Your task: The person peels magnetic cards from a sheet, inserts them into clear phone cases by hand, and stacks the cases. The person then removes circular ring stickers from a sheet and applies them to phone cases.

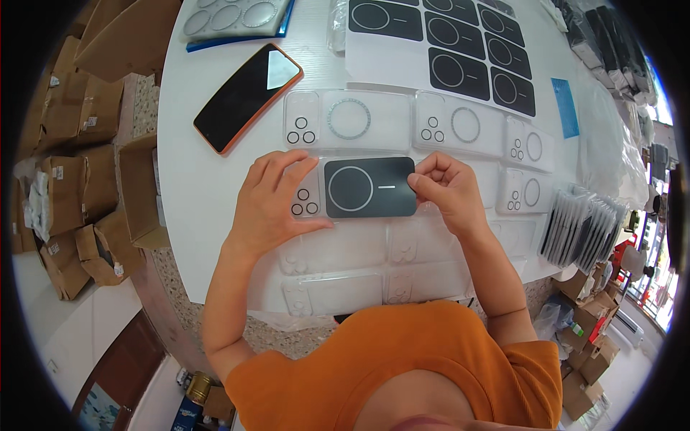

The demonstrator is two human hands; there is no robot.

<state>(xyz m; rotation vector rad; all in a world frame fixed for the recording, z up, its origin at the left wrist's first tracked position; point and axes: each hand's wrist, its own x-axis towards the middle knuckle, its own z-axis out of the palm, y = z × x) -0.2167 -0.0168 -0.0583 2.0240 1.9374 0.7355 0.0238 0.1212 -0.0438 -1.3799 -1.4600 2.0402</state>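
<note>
In front of me on the white table (180, 188) lies a clear phone case (307, 188) with three black lens rings at its left end. Over the rest of it sits a black rectangular sticker (388, 203) printed with a white ring and a short line. My left hand (267, 194) spans the case's left end, thumb at the near edge and fingertips at the far edge. Thumb and bent fingers of my right hand (447, 188) pinch the sticker's right end. Whether the sticker lies fully flat on the case, I cannot tell.
A white sheet (384, 61) bearing several matching stickers lies at the back. An orange-edged phone (244, 100) rests at far left. Clear cases (348, 118) stand in rows around my hands. At right are a stack of packed cases (582, 228) and a blue strip (565, 108).
</note>
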